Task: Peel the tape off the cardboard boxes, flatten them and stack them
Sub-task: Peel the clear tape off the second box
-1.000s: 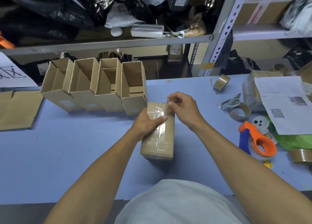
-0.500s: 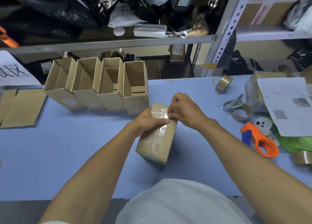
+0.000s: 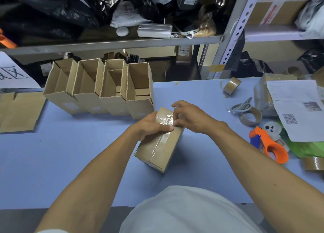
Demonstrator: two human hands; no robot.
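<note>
Gripping sealed cardboard box on blue table, left hand curls over its near-left side, thumb across clear tape. Right hand pinches tape at far end of box, fingers bent. Box lies angled, just in front of four open cardboard boxes standing in row. Flattened cardboard far left. Orange tape dispenser, tape rolls, scissors off right.

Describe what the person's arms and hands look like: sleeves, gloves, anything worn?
Both forearms are bare, with no long sleeves. The left hand and right hand wear no gloves; no rings, watch or wristband show. A pale, off-white garment covers the torso at the bottom of the view.
</note>
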